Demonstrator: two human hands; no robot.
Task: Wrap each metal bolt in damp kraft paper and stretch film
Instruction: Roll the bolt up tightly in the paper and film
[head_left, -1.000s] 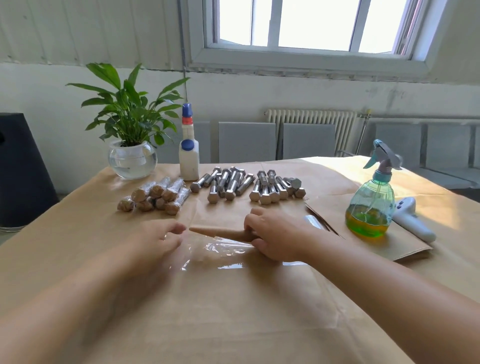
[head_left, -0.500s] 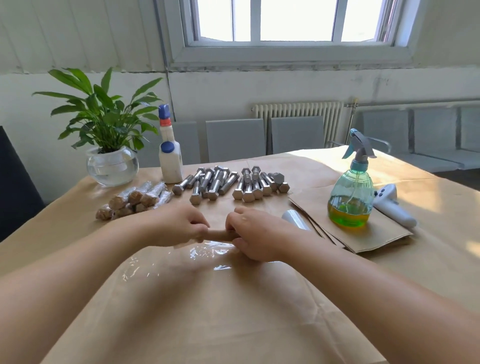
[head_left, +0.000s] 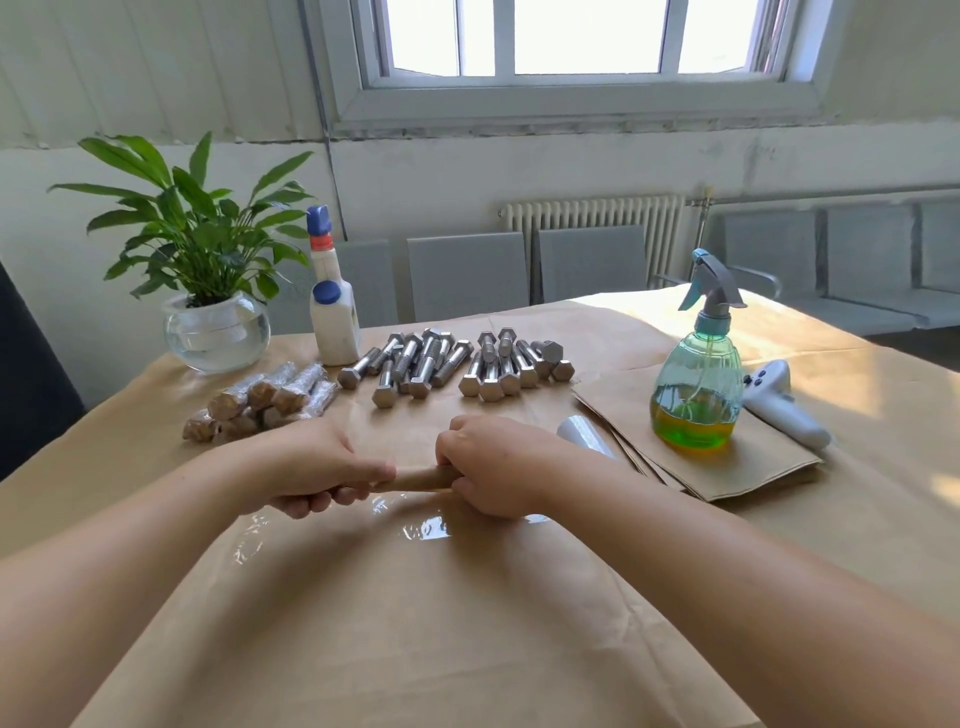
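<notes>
Paper-covered table (head_left: 156, 483), both hands (head_left: 410, 470) around paper-wrapped bolt (head_left: 418, 478).

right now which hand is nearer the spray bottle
Right. The right hand lies left of the spray bottle, near the paper stack; the left hand is farther left.

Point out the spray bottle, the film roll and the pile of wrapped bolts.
spray bottle (head_left: 695, 387), head view, on its clear green body.
film roll (head_left: 584, 434), head view, on its white end beside the right wrist.
wrapped bolts (head_left: 265, 397), head view, on the middle of the pile.

No legible text, label or number anywhere
</notes>
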